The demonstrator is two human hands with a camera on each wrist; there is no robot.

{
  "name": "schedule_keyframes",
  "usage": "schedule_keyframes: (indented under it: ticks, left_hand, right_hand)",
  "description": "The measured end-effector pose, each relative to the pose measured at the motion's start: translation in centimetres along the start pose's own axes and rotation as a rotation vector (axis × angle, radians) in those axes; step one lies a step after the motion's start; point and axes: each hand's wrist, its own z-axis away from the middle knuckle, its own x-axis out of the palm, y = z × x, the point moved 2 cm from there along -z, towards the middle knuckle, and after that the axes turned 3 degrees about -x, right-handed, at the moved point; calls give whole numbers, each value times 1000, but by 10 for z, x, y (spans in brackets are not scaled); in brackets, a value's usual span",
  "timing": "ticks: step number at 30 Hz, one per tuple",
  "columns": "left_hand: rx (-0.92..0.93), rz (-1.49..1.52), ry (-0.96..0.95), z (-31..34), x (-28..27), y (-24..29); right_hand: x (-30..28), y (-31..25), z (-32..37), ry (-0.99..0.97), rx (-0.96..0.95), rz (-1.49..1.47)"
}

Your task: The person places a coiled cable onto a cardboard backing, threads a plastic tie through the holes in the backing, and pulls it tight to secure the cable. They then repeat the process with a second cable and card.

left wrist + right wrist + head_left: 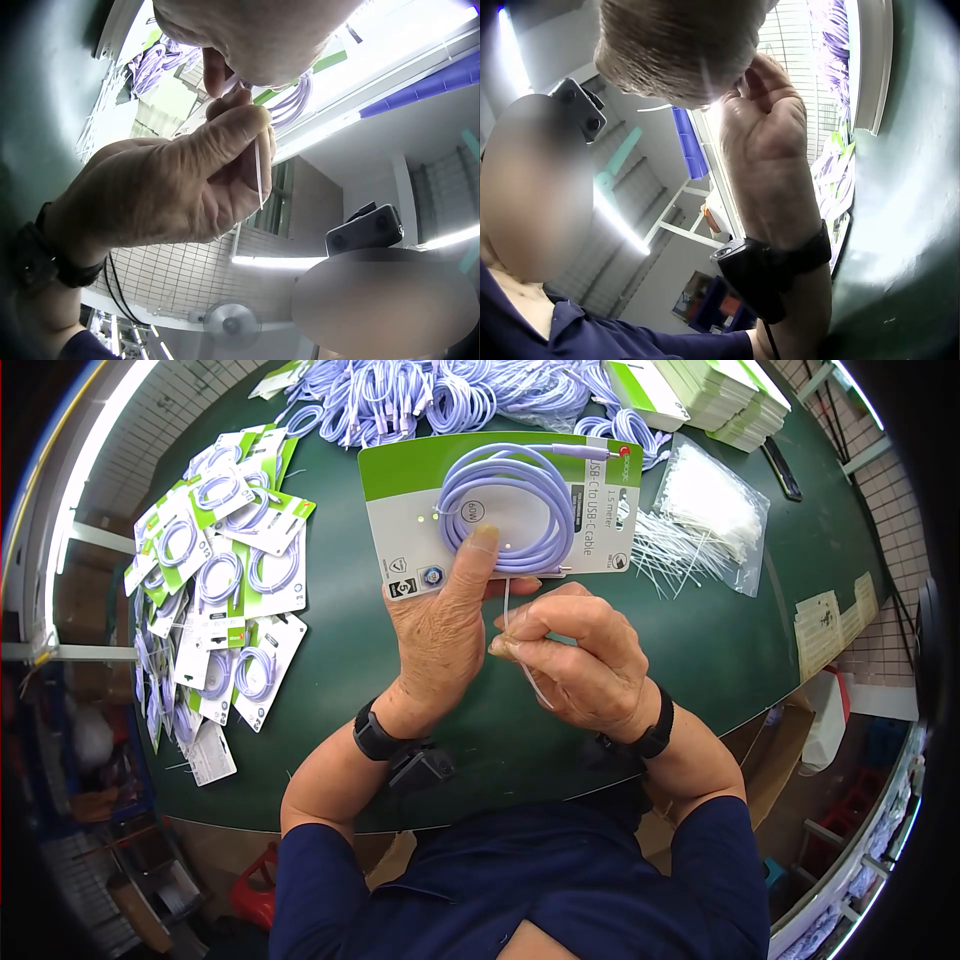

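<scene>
Across the front of a flat green-and-white card (410, 538), a smooth purple cable (562, 520) is looped in a round coil, and the left hand (447, 620) pinches the card's lower edge, thumb in front. Just below the card, the right hand (588, 655) pinches a thin, bendy white tie (506, 603) between finger and thumb. Left of the card lies a messy heap of packed cables (222, 565), and right of it is a crinkly clear bag (743, 575) of skinny white ties (708, 495).

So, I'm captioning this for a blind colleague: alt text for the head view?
A person's left hand holds a carded purple USB-C cable while the right hand pinches a white tie. Packaged cables lie at left on a green table.
</scene>
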Motion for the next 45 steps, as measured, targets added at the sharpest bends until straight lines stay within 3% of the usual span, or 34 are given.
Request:
schedule_keyframes:
  ticks: [9, 12, 15, 19, 20, 23, 31, 40, 45]
  left_hand:
    - [-25, -11, 14, 1, -2, -4]
    - [118, -118, 40, 3, 2, -7]
    - [22, -139, 28, 10, 2, -10]
    - [-42, -153, 18, 12, 2, -16]
    - [-48, -158, 15, 11, 3, -17]
    - [-58, -141, 17, 11, 0, -20]
    - [-77, -134, 40, 9, -1, -21]
    - [-94, -119, 30, 12, 0, -21]
    - [-33, -136, 28, 16, 6, -8]
  right_hand:
    - [-1, 3, -10, 28, -22, 31]
    - [-4, 3, -14, 57, -7, 58]
    - [-11, 6, -13, 255, 294, -18]
    - [-18, 15, -10, 158, 408, 128]
    - [-19, 19, -12, 152, 406, 130]
    - [-20, 25, -18, 104, 105, 286]
    - [-25, 22, -27, -54, 25, 496]
    - [-28, 16, -21, -91, 10, 425]
    - [-33, 3, -22, -105, -106, 396]
